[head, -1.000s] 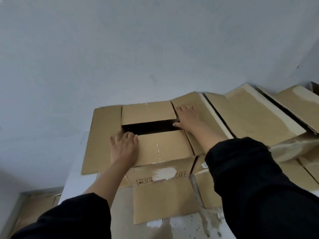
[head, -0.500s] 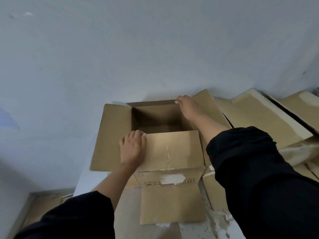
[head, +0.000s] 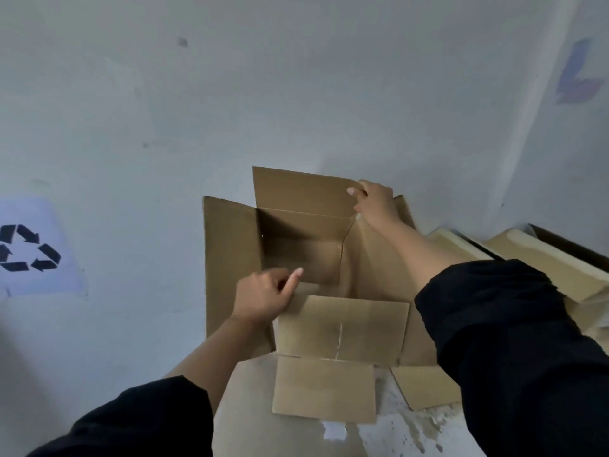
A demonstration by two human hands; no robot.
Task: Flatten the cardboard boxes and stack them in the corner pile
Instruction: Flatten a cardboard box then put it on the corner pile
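Open cardboard box (head: 306, 258) against the wall (head: 296, 94), 4 flaps spread, left hand (head: 263, 300) pinching the near flap's left corner, right hand (head: 375, 202) gripping the far flap's right corner, flattened cardboard (head: 540, 258) piled at right, recycling sign (head: 29, 247) far left.

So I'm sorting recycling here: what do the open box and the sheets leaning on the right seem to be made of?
Open box: brown cardboard, matte and uncoated, going by its creased fold lines and stiff flaps; probably corrugated, though no edge shows clearly. Leaning sheets: the same tan board, flattened, with paler patches, perhaps torn tape or label residue.
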